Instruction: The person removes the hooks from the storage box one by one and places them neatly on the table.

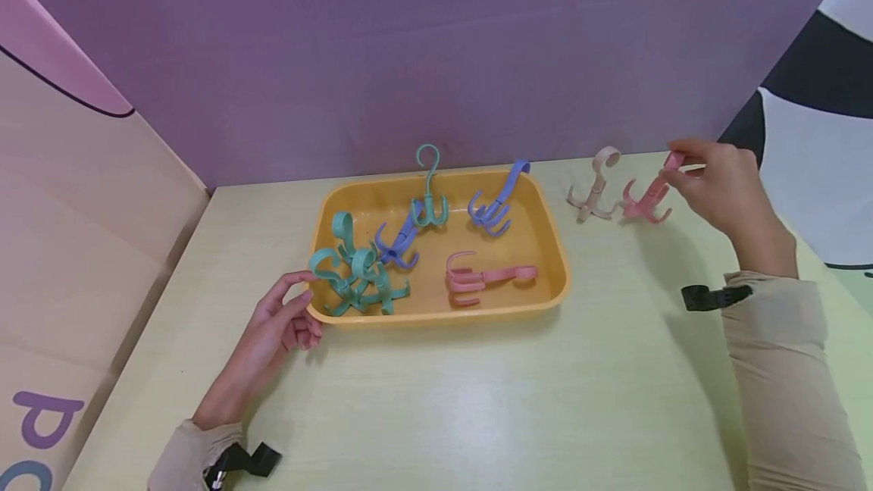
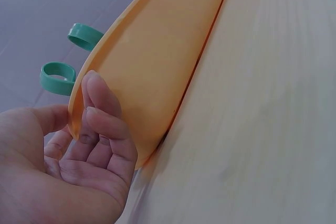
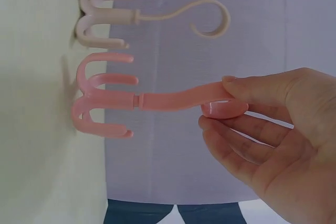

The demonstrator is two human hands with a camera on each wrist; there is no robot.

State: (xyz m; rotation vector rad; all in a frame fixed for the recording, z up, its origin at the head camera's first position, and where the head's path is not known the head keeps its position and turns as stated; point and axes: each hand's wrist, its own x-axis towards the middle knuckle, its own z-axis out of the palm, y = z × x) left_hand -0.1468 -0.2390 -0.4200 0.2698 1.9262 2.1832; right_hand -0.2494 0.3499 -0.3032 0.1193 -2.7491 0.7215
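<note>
I have the right hand [image 1: 726, 184] out beyond the right side of the yellow tray [image 1: 436, 317], thumb and fingers pinching the curled top of a pink hanger [image 3: 110, 99]. That hanger stands upright, its pronged base at the tabletop [image 1: 443, 400], just past the beige hanger [image 1: 596, 186], which stands between it and the tray. My left hand [image 1: 283, 317] pinches the tray's near left corner, beside the teal hangers [image 1: 389, 298] inside; two blue hangers [image 1: 501, 199] and another pink one [image 1: 501, 274] also lie in the tray. I judge the step in hand to be handling this one hanger outside the tray, whether setting down or picking up I cannot tell. If setting down, the next move calls for checking its balance before easing the pinch.
</note>
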